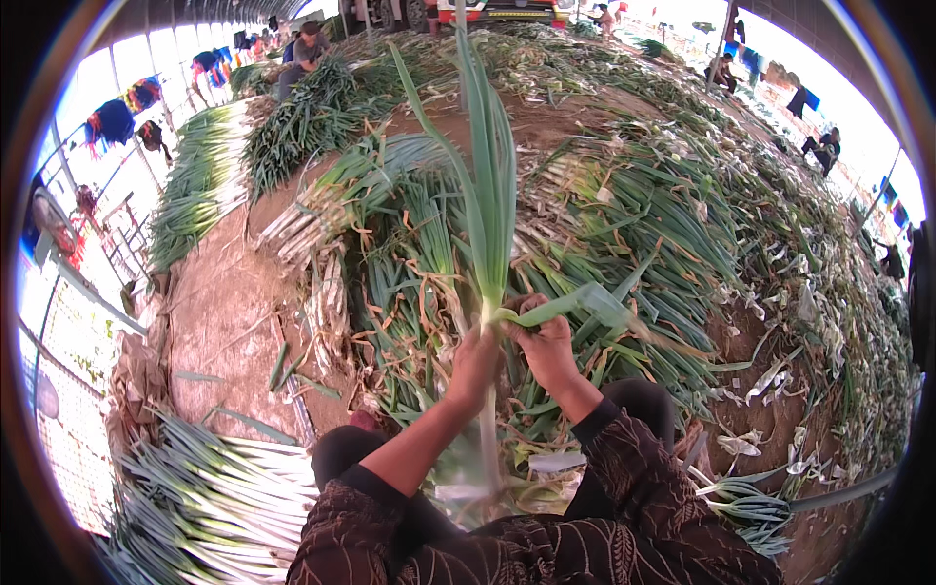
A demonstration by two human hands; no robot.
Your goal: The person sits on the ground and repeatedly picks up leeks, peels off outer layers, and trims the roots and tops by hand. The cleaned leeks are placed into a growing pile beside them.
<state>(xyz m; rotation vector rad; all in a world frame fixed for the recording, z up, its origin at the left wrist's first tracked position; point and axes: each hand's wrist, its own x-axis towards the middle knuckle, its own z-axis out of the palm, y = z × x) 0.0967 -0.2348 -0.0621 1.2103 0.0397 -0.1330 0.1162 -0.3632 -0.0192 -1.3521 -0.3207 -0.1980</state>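
A long green onion (491,270) stands upright before me, its leaves fanned upward and its pale stalk running down between my knees. My left hand (474,368) is wrapped around the stalk just below where the leaves part. Beside it, my right hand (542,344) pinches the base of one outer leaf (578,303), which bends away to the right with a browned, blurred tip. The lower stalk is blurred, and its root end cannot be made out.
Untrimmed green onions (643,212) lie heaped ahead. Cleaned ones with white stalks (241,490) are laid in rows at lower left, and another row (201,175) lies farther off. Peeled leaf scraps (819,314) cover the right side. A person (307,51) sits at back left; a truck (504,11) stands behind.
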